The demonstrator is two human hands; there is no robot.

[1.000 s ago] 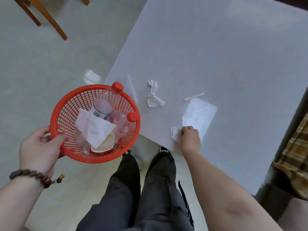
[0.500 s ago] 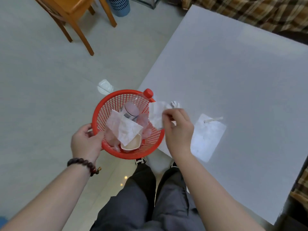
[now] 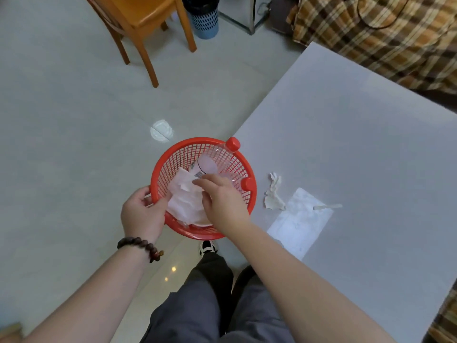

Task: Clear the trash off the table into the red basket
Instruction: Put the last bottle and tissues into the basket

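Red basket (image 3: 243, 219), round plastic mesh, held off the near-left corner of the grey worktop (image 3: 358, 144), above the pale floor (image 3: 61, 120). Left hand (image 3: 143, 214) grips its near-left rim, fingers curled over the edge, thumb on the outside; a dark bead bracelet (image 3: 141, 245) sits on that wrist. Right hand (image 3: 222, 196) is over the basket's mouth, fingers bent down and pinching a piece of white tissue (image 3: 183, 186) that lies against a larger white tissue sheet (image 3: 185, 209) inside. Also in the basket: two clear plastic bottles with red caps, one cap (image 3: 233, 144) poking above the far rim, the other cap (image 3: 247, 183) at the right rim. Under the tissue a pale rim shows; cannot tell what it is. On the worktop, just right of the basket, a crumpled tissue (image 3: 273, 194); next right a flat white paper sheet (image 3: 299, 221) running to the near edge, a thin white strip (image 3: 327, 206) lying across its far corner. On the floor, far left of the basket, a small white round object (image 3: 162, 129). Farther off: wooden chair (image 3: 141, 21), blue perforated bin (image 3: 204, 18), plaid fabric (image 3: 383, 33) beyond the worktop's far edge.
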